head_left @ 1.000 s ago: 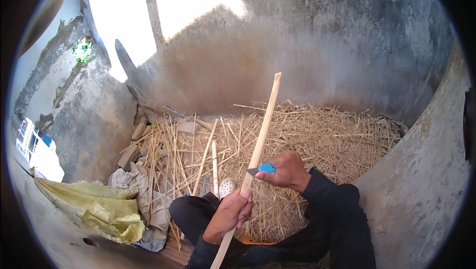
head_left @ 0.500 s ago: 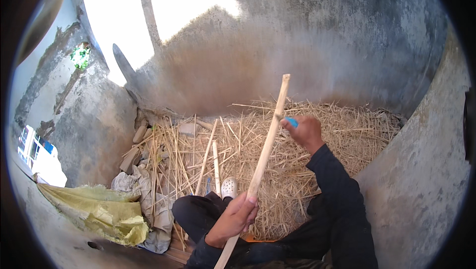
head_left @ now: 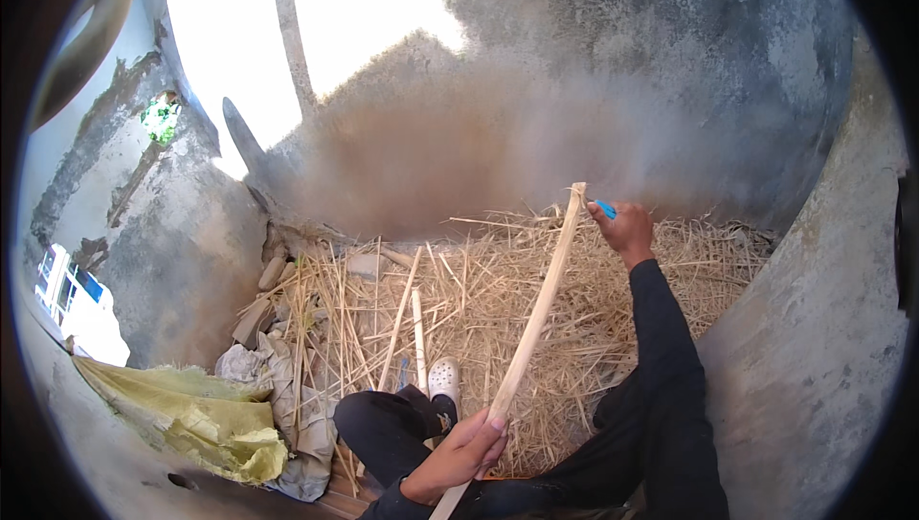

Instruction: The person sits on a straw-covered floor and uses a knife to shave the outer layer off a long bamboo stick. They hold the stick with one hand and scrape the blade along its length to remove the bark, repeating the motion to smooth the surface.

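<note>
A long, pale wooden strip (head_left: 538, 321) slants up and away from my lap. Near its lower part, my left hand (head_left: 461, 460) is closed around it. My right hand (head_left: 629, 233) is out at the far end of the strip, closed on a small blue-handled knife (head_left: 604, 208). The knife's thin blade reaches to the strip's tip, where a small curl of wood seems to stand up. Most of the handle is hidden in my fingers.
Shavings and thin slivers (head_left: 574, 357) cover the floor around me. Loose strips (head_left: 418, 328) lie beside my white clog (head_left: 444, 378). A yellow sack (head_left: 191, 415) is at the left. Concrete walls (head_left: 574, 118) stand ahead and at both sides.
My right hand and the knife have moved farther along the strip to its far tip. The strip's far end sits slightly lower and more to the right.
</note>
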Motion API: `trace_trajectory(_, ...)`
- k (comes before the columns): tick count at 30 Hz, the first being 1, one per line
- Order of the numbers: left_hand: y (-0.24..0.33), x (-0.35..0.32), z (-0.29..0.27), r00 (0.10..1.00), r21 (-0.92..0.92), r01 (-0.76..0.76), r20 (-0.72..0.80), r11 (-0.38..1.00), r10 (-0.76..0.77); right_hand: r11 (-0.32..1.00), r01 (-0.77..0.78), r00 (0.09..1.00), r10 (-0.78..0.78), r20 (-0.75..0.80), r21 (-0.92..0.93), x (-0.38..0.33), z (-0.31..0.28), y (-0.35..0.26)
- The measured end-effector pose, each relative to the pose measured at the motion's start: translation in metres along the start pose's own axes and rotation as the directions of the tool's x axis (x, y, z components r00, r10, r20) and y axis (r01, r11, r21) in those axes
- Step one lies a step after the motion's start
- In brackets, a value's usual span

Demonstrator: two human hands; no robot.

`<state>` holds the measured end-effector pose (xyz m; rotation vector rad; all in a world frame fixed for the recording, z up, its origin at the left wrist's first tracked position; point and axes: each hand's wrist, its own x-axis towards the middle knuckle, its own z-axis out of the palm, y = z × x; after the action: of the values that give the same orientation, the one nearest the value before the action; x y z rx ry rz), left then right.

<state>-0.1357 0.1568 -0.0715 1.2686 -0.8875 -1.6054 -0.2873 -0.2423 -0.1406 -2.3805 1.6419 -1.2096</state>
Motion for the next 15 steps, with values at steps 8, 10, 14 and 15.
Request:
trace_trajectory(8, -0.005, 0.002, -0.005, 0.996, -0.080, 0.088, 0.019, 0.993, -0.087, 0.972, 0.228, 0.973, -0.230, -0.027, -0.065, -0.012, 0.030, 0.037)
trace_trajectory(10, -0.007, 0.000, -0.005, 0.994, -0.052, 0.109, 0.022, 0.993, -0.108, 0.956, 0.292, 0.953, -0.292, -0.082, -0.020, -0.013, 0.040, 0.045)
trace_trajectory(14, -0.022, -0.009, -0.005, 0.993, -0.070, 0.106, 0.062, 0.992, -0.101, 0.889, 0.457, 0.878, -0.451, -0.162, 0.002, -0.011, 0.049, 0.067)
trace_trajectory(15, -0.025, -0.010, -0.005, 0.993, -0.079, 0.105, 0.059, 0.991, -0.100, 0.869, 0.495, 0.854, -0.487, -0.180, -0.005, -0.011, 0.052, 0.070)
